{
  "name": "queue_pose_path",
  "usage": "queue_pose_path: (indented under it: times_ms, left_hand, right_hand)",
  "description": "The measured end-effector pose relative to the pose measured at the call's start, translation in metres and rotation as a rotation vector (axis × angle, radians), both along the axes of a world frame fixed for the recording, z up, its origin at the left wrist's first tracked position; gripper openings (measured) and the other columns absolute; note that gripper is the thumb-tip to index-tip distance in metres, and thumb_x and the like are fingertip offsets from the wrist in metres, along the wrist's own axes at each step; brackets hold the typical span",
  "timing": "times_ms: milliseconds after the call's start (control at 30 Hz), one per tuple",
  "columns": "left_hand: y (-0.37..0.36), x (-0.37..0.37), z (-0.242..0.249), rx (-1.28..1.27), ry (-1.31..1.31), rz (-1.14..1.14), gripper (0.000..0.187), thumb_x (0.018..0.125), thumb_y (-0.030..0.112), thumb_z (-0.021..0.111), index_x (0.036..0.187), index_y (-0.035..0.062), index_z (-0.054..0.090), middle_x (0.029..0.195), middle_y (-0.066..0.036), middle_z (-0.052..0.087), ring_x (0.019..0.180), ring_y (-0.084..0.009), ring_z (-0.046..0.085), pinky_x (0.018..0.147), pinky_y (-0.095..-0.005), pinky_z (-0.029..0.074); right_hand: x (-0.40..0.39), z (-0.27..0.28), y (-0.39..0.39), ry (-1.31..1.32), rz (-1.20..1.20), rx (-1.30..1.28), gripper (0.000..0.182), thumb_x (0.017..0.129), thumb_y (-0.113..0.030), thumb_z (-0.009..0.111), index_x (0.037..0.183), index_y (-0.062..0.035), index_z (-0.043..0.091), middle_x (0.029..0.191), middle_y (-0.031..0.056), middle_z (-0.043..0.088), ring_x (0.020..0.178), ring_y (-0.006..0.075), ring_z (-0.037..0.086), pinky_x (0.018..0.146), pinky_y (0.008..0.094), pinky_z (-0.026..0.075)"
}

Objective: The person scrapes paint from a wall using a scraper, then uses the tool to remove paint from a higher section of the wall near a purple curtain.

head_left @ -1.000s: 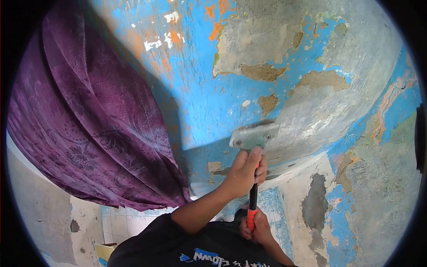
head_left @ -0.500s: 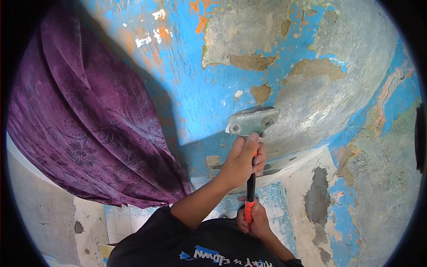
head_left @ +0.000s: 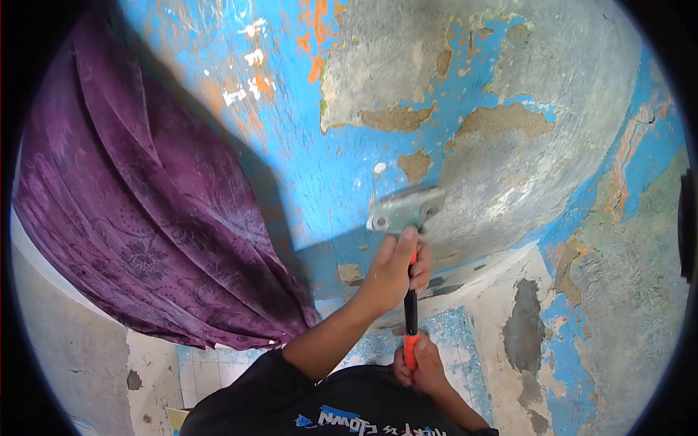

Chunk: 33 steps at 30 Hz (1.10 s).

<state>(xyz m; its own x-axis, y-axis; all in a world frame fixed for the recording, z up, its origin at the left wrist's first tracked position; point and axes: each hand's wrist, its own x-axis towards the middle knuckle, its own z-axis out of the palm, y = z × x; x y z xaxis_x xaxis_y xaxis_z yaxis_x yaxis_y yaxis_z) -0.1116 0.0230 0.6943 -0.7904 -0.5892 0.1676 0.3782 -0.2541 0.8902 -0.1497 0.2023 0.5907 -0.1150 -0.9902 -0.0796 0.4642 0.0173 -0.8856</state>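
A long-handled scraper (head_left: 407,211) has a wide metal head with two screws and a black handle with red grips. Its head lies at the wall (head_left: 327,171), on or just off the surface where blue paint meets bare grey plaster. Close below the head, my left hand (head_left: 395,272) is wrapped round the upper grip, thumb pointing up the tool. Lower down, near my shirt, my right hand (head_left: 425,365) holds the red end of the handle. The blade's contact with the wall is hard to make out.
A purple patterned curtain (head_left: 145,218) hangs to the left, close to my left forearm. Brown patches (head_left: 505,120) and flaking blue paint mark the wall. Another peeling wall (head_left: 625,291) stands at the right. Pale floor tiles (head_left: 207,374) show below.
The view has shifted a little, so the wall patches sit lower and further left. The scraper head and my left hand have also dropped slightly in view. Both hands keep their hold.
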Motion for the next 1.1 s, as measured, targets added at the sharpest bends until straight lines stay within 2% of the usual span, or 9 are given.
queue_pose_path:
  times_ms: [67, 367, 567, 667, 767, 867, 967, 1100]
  left_hand:
    - [0.001, 0.002, -0.008, 0.013, 0.007, -0.006, 0.052, 0.105, 0.046, 0.032, 0.069, 0.0094, 0.036, 0.059, 0.001, 0.037, 0.046, -0.0102, 0.039, 0.047, -0.0275, 0.036]
    - [0.001, 0.004, -0.010, 0.063, 0.013, -0.030, 0.055, 0.105, 0.049, 0.032, 0.066, 0.0096, 0.037, 0.057, 0.001, 0.036, 0.046, -0.0096, 0.038, 0.046, -0.0269, 0.035]
    - [-0.005, 0.004, -0.003, 0.004, 0.022, -0.057, 0.055, 0.105, 0.049, 0.031, 0.067, 0.0099, 0.037, 0.059, 0.000, 0.037, 0.047, -0.0100, 0.040, 0.047, -0.0271, 0.036]
    - [0.002, 0.004, -0.001, 0.060, 0.020, 0.005, 0.054, 0.105, 0.048, 0.031, 0.067, 0.0095, 0.036, 0.059, 0.000, 0.038, 0.048, -0.0102, 0.040, 0.047, -0.0271, 0.036]
    - [0.001, 0.004, -0.010, 0.026, 0.017, -0.007, 0.053, 0.106, 0.046, 0.031, 0.068, 0.0090, 0.036, 0.059, 0.000, 0.038, 0.048, -0.0103, 0.040, 0.047, -0.0270, 0.037]
    - [-0.005, 0.002, 0.009, 0.047, 0.061, -0.019, 0.053, 0.106, 0.045, 0.031, 0.068, 0.0087, 0.036, 0.059, -0.001, 0.038, 0.047, -0.0105, 0.040, 0.047, -0.0270, 0.037]
    - [-0.008, 0.000, 0.005, -0.055, 0.075, -0.026, 0.054, 0.106, 0.046, 0.032, 0.067, 0.0086, 0.036, 0.059, -0.001, 0.038, 0.047, -0.0106, 0.041, 0.047, -0.0275, 0.038]
    - [-0.003, 0.004, 0.002, -0.020, 0.010, 0.007, 0.057, 0.105, 0.049, 0.031, 0.064, 0.0092, 0.037, 0.056, -0.001, 0.038, 0.046, -0.0102, 0.040, 0.047, -0.0270, 0.038]
  right_hand:
    - [-0.003, -0.004, -0.001, 0.010, 0.003, 0.013, 0.056, 0.102, -0.054, 0.031, 0.131, -0.0070, 0.041, 0.055, 0.0043, 0.038, 0.040, 0.0123, 0.036, 0.039, 0.0264, 0.033]
    - [0.002, -0.005, 0.001, -0.035, 0.015, 0.023, 0.055, 0.103, -0.053, 0.031, 0.132, -0.0065, 0.040, 0.055, 0.0048, 0.038, 0.039, 0.0121, 0.035, 0.038, 0.0265, 0.033]
    - [0.000, 0.001, -0.004, -0.031, 0.024, 0.014, 0.056, 0.103, -0.053, 0.031, 0.132, -0.0061, 0.040, 0.055, 0.0047, 0.038, 0.039, 0.0119, 0.034, 0.038, 0.0263, 0.032]
    - [0.001, 0.001, -0.001, -0.049, 0.021, 0.023, 0.055, 0.103, -0.052, 0.031, 0.132, -0.0055, 0.041, 0.056, 0.0045, 0.039, 0.040, 0.0116, 0.035, 0.040, 0.0261, 0.033]
    - [-0.003, 0.000, 0.000, -0.060, 0.018, 0.026, 0.054, 0.104, -0.049, 0.031, 0.133, -0.0039, 0.043, 0.058, 0.0040, 0.041, 0.042, 0.0108, 0.037, 0.042, 0.0251, 0.035]
    - [-0.001, 0.006, -0.005, -0.059, 0.010, 0.019, 0.055, 0.104, -0.049, 0.032, 0.134, -0.0042, 0.043, 0.058, 0.0040, 0.041, 0.042, 0.0107, 0.037, 0.042, 0.0251, 0.035]
    - [-0.002, 0.008, -0.008, -0.061, 0.008, 0.008, 0.055, 0.104, -0.049, 0.032, 0.134, -0.0044, 0.043, 0.058, 0.0040, 0.041, 0.042, 0.0107, 0.037, 0.042, 0.0250, 0.034]
    - [0.000, 0.005, -0.001, -0.078, 0.022, 0.023, 0.054, 0.104, -0.049, 0.031, 0.134, -0.0045, 0.043, 0.058, 0.0040, 0.041, 0.043, 0.0107, 0.037, 0.042, 0.0253, 0.034]
